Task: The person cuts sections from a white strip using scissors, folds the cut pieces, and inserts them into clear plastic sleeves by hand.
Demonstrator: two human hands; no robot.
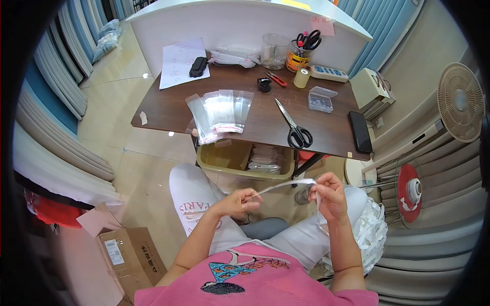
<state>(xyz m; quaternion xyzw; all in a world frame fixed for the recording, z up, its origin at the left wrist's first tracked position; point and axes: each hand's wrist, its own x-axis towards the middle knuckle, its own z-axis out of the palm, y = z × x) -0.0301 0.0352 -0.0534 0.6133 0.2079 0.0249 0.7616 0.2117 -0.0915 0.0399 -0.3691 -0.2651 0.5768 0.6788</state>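
- Fingers (246, 193) of left hand (235, 205) and right hand (331, 198) nearly closed, both pinching one strip (287, 182).
- Bench (168, 108): 12 o'clock.
- White pile (371, 234): 4–5 o'clock from right hand.
- Strip: between hands, neither nearer; long axis toward 2–3 o'clock from left.

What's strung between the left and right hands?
A thin white strip, running from the left hand up to the right hand. Head view shows it; nothing else is held between them.
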